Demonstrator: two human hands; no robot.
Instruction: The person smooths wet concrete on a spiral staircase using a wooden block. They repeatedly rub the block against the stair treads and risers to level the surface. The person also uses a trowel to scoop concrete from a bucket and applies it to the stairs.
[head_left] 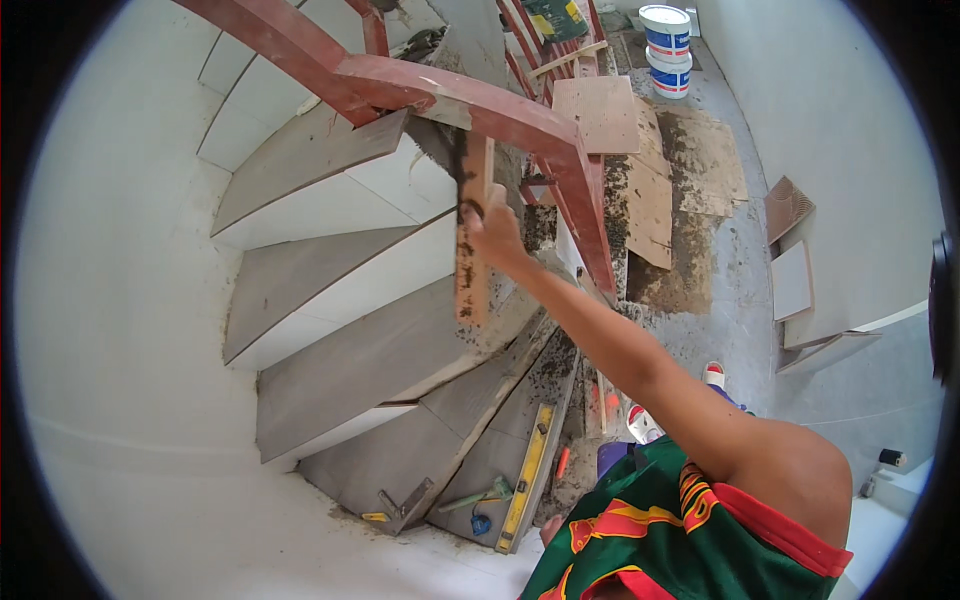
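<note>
My right arm reaches forward over the stairs. My right hand [495,230] is closed on a narrow tan plank [472,270], spattered with dark mortar. The plank stands roughly lengthwise in the view, its upper end close to the red metal stringer [520,120] and its lower end over the grey-tiled treads [370,335]. Only a small bit of my left hand [548,529] shows beside my green shirt; its fingers are hidden. Near it, a yellow spirit level [527,470] lies on a low step, with a green-handled tool [478,497] and a blue tape measure [481,523].
White risers [370,285] curve along the left wall. Dirty cardboard [650,215] covers floor at the right, below a square tan board [597,113]. Two stacked white buckets [668,75] stand farther back. Loose tiles [791,280] lean on the right wall. A metal angle piece [402,508] rests low down.
</note>
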